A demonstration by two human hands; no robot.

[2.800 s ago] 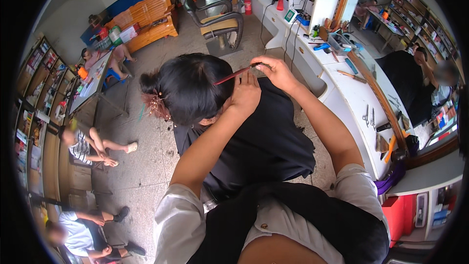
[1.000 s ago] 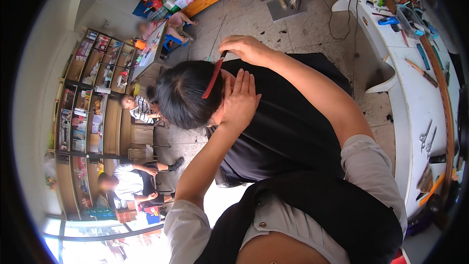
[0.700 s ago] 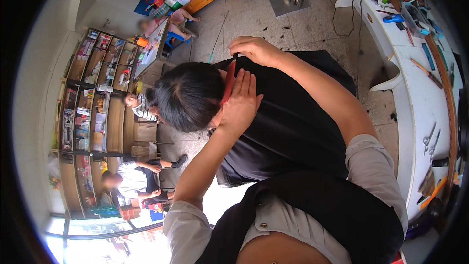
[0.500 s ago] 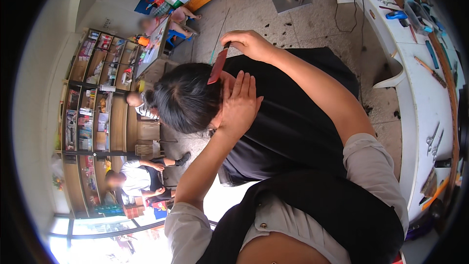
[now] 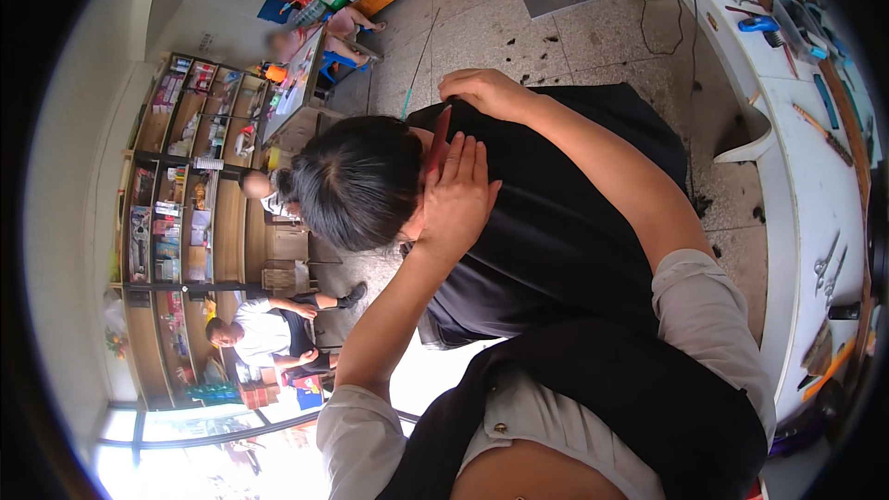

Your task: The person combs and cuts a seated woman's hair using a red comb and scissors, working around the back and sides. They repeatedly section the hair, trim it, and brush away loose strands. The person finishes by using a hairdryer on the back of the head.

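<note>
**Wooden shelves [image 5: 231, 231] lined the room's left side while a red comb [image 5: 441, 135] stood beside a dark-haired head [image 5: 347, 181]**

In the head view, a speckled floor [image 5: 602, 37] with dark clippings [image 5: 701, 206] spread across the far side. A white counter [image 5: 787, 148] ran down the right, bearing scissors [image 5: 830, 255] and a blue clipper [image 5: 759, 24]. At left sat a person in a white shirt [image 5: 262, 329]. A black cape [image 5: 556, 194] covered the body below the head.

The right hand [image 5: 486, 94], on the far side, had its fingers and thumb drawn together on the comb's upper end, though its own fingers mostly hid the pinch. Half a second earlier the comb had slanted over the edge of the hair; now it was further right and steeper, its lower end just beside the left hand [image 5: 458, 194]. Whether the two touched could not be told. The left hand had barely moved: it lay flat along the side of the face, fingers straight and close together, thumb apart.
</note>
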